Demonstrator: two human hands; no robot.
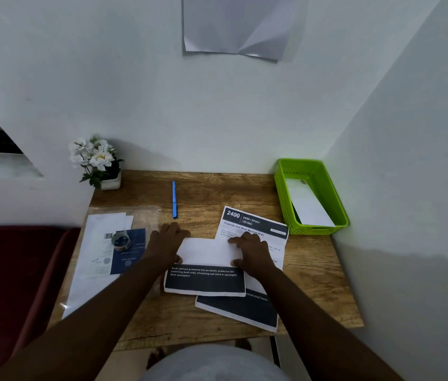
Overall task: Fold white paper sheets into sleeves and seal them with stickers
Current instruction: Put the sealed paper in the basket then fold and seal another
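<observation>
Wooden desk [162,320], hands hiding folded sheet's [206,253] ends

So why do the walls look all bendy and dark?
Head view: the wide-angle lens curves the walls at the edges; dim light greys everything, the green basket stands out, and small print on the printed sheet is blurry.

On my wooden tabletop [206,320]: flower pot [110,182] upper left, blue pen [174,199], green basket [310,196] upper right, printed sheets [256,224] centre, plastic sleeve [99,251] left.
</observation>
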